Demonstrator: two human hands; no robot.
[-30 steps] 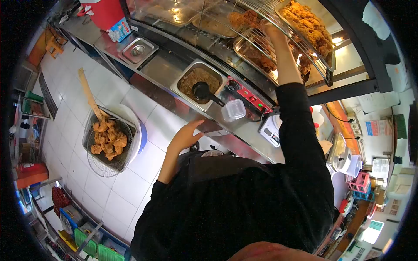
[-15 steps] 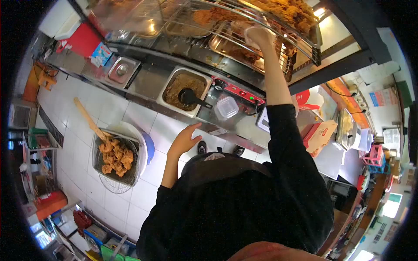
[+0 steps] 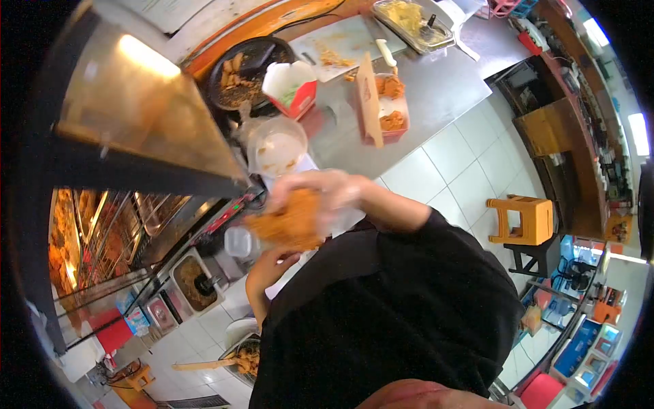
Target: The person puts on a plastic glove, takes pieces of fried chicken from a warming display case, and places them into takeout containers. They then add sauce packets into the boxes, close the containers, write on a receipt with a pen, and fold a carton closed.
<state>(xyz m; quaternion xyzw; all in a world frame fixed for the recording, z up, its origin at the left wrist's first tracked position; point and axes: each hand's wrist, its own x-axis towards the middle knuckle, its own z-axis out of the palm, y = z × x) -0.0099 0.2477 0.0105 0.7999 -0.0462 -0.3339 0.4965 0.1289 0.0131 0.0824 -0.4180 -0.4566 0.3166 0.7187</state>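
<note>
Motion smears the right hand (image 3: pixel 319 189), leaving its outline indistinct, and blurs what is probably a fried chicken piece (image 3: pixel 287 223) in its grip. The black shirt (image 3: pixel 388 320) hides part of the chicken heap (image 3: pixel 247 359) near the wooden handle (image 3: pixel 201 365). The top edge cuts off the pink crate (image 3: pixel 503 6). The pale green contents (image 3: pixel 291 93) of the red-and-white carton (image 3: pixel 303 102) are too small to identify

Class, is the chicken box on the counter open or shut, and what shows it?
Open: the box has its lid raised, and chicken pieces show inside.
</note>
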